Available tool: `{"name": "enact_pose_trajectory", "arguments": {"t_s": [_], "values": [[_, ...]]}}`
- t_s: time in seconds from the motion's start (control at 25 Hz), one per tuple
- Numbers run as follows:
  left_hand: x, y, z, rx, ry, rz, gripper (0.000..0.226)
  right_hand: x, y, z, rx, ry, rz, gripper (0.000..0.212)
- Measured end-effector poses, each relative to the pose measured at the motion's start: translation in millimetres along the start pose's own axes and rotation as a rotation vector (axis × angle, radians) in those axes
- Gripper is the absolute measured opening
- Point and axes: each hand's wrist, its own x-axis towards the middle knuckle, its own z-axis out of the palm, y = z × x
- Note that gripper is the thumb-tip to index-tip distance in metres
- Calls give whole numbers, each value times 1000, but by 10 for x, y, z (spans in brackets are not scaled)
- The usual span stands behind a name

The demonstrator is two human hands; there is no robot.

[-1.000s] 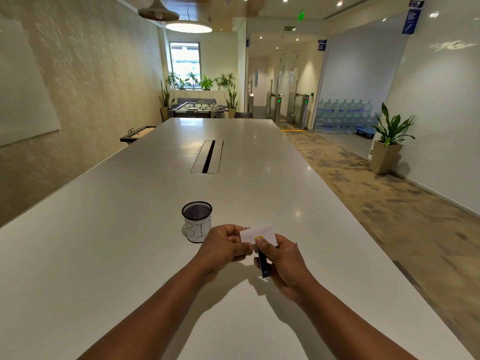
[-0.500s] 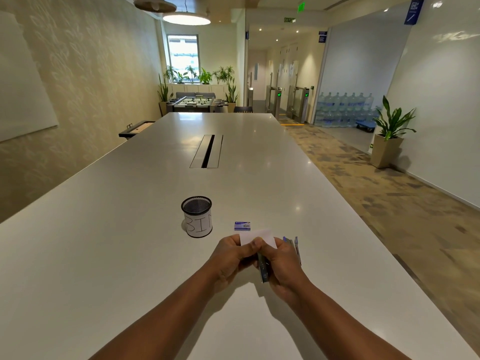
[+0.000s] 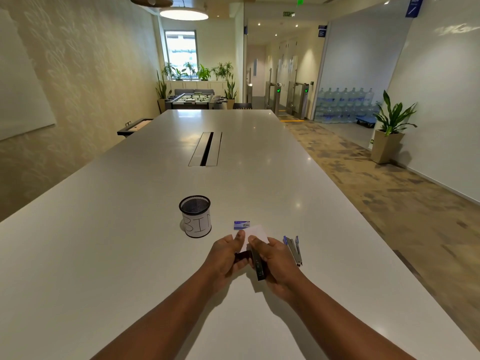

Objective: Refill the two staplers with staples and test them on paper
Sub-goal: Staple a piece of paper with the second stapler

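Fingers of your left hand (image 3: 228, 255) pinch one white paper (image 3: 255, 233); your right hand (image 3: 276, 266) grips one black stapler (image 3: 258, 267) above the table (image 3: 104, 255). One blue stapler (image 3: 293, 249) and one staple box (image 3: 241, 225) lie near.

A single wide-angle view looks from the person's head, facing forward and tilted down along the long white surface (image 3: 130, 255). The hands (image 3: 228, 255) sit close below centre, forearms entering from the bottom edge. Beyond the surface's far end the room and corridor recede, edges bowed by the lens.
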Motion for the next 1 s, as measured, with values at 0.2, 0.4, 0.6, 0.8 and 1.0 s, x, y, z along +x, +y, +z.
{"name": "enact_pose_trajectory", "arguments": {"t_s": [0.2, 0.4, 0.6, 0.8, 1.0], "values": [[204, -12, -215, -44, 186, 19, 15, 176, 39, -40, -163, 182, 57, 19], [355, -100, -415, 16, 244, 87, 12, 312, 49, -124, -580, 356, -117, 27], [454, -106, -408, 44, 233, 107, 13, 453, 68, -104, -1089, 425, -323, 33], [470, -116, -315, 135, 229, 153, 14, 578, 137, -44, -1214, 389, -358, 31], [421, -175, -289, 182, 218, 209, 19, 676, 198, -9, -1250, 360, -328, 30]]}}
